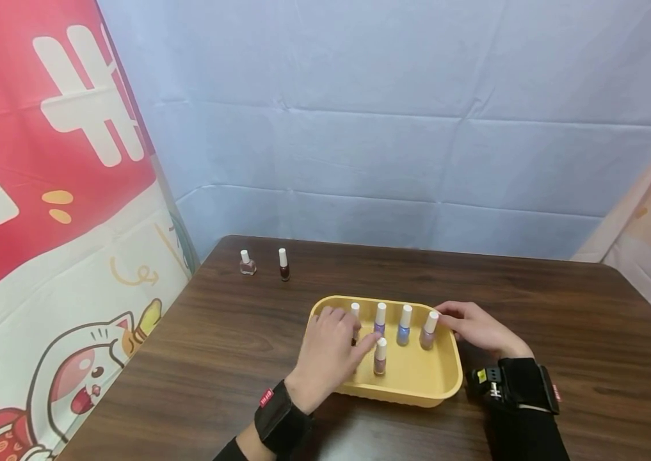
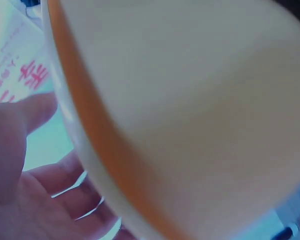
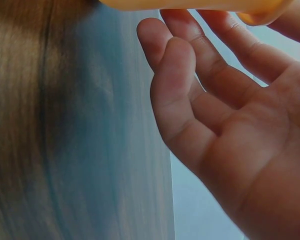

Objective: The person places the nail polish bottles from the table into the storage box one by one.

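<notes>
A yellow plastic basket [image 1: 406, 394] stands on the table with several white-capped nail polish bottles upright in it. A purple bottle [image 1: 379, 328], a blue bottle [image 1: 403, 333] and a mauve bottle [image 1: 427, 336] line its far side; a pinkish bottle [image 1: 380, 365] stands nearer. My left hand [image 1: 328, 349] reaches over the basket's left end, partly hiding a dark bottle there. In the left wrist view its fingers [image 2: 70, 197] are spread and loosely bent, with nothing seen between them. My right hand [image 1: 483, 330] holds the rim at the far right corner, fingers [image 3: 220, 75] curled under the edge.
At the table's far left stand a clear pinkish polish bottle [image 1: 248, 266] and a dark polish bottle [image 1: 284, 269], both white-capped. The brown wooden table [image 1: 216, 358] ends before a pale blue cloth backdrop [image 1: 360, 128]. A printed red and white cloth [image 1: 89, 211] hangs at left.
</notes>
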Demonstrator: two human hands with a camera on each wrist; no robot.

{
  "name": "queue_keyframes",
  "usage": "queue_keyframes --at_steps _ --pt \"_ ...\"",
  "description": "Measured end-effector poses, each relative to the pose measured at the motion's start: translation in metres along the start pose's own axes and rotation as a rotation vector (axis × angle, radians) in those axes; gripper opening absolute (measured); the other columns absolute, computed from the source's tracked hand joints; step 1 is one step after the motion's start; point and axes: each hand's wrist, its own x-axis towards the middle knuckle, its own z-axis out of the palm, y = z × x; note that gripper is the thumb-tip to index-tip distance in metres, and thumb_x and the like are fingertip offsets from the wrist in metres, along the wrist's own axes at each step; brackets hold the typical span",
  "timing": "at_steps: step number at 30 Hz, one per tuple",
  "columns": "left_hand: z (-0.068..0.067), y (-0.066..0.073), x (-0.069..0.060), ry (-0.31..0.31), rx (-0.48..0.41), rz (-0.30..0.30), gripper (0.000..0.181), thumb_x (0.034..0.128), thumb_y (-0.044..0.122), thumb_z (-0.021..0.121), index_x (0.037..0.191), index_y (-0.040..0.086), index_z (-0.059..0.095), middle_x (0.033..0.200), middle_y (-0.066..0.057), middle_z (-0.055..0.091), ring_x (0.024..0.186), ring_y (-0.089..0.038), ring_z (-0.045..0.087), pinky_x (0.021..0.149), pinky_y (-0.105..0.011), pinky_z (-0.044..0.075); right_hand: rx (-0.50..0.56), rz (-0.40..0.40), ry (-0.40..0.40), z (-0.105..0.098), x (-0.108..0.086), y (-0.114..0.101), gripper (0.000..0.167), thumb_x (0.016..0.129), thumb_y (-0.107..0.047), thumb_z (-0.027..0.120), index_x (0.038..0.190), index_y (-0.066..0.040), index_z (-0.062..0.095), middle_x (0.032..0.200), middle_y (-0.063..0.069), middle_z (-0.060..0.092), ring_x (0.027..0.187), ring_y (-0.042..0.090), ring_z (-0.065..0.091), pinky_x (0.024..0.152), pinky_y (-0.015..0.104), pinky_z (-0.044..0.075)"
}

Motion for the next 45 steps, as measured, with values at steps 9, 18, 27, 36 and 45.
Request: queue_keyframes --at_steps 9,18,27,36,45 --pt "-0.015 -0.049 0.012 0.147 -0.071 -0.100 0.018 0.0887 0.030 0.067 0.086 0.013 0.071 0.077 0.000 0.069 0.072 -0.015 0.054 0.070 -0.030 0.045 0.019 0.008 -0.004 -0.002 0.003 0.001 0.041 0.100 -0.028 0.050 0.127 0.003 0.056 0.116 0.017 0.063 0.092 0.019 0.060 0.073 0.032 0.052" --pt "-0.016 -0.107 0.023 0.179 -0.113 -0.311 0.016 0.0888 0.024 0.063 0.092 0.010 0.069 0.082 -0.004 0.070 0.077 -0.022 0.061 0.068 -0.036 0.048 0.013 0.018 -0.005 -0.005 0.004 0.002 0.041 0.100 -0.028 0.050 0.126 0.002 0.057 0.116 0.017 0.063 0.092 0.019 0.061 0.074 0.031 0.053" --pt "-0.011 -0.159 0.024 0.180 -0.225 -0.573 0.025 0.0901 0.029 0.057 0.097 0.009 0.070 0.090 -0.009 0.071 0.084 -0.028 0.064 0.072 -0.041 0.047 -0.004 0.043 0.001 -0.005 0.005 0.002 0.041 0.099 -0.030 0.052 0.124 0.001 0.058 0.118 0.017 0.063 0.092 0.017 0.060 0.075 0.031 0.053" --pt "-0.001 -0.193 0.032 0.211 -0.243 -0.670 0.032 0.0901 0.024 0.056 0.105 -0.001 0.069 0.110 -0.023 0.062 0.109 -0.040 0.054 0.092 -0.052 0.042 0.013 0.023 -0.006 -0.005 0.004 0.001 0.040 0.099 -0.029 0.051 0.125 0.001 0.057 0.115 0.016 0.063 0.091 0.018 0.060 0.074 0.033 0.053" --pt "0.001 -0.213 0.046 0.214 -0.190 -0.744 0.035 0.0877 0.029 0.058 0.102 -0.001 0.071 0.104 -0.020 0.066 0.100 -0.040 0.060 0.082 -0.051 0.047 0.033 0.052 0.009 -0.001 0.002 0.004 0.043 0.098 -0.032 0.053 0.126 0.001 0.057 0.115 0.016 0.064 0.092 0.019 0.061 0.075 0.033 0.053"
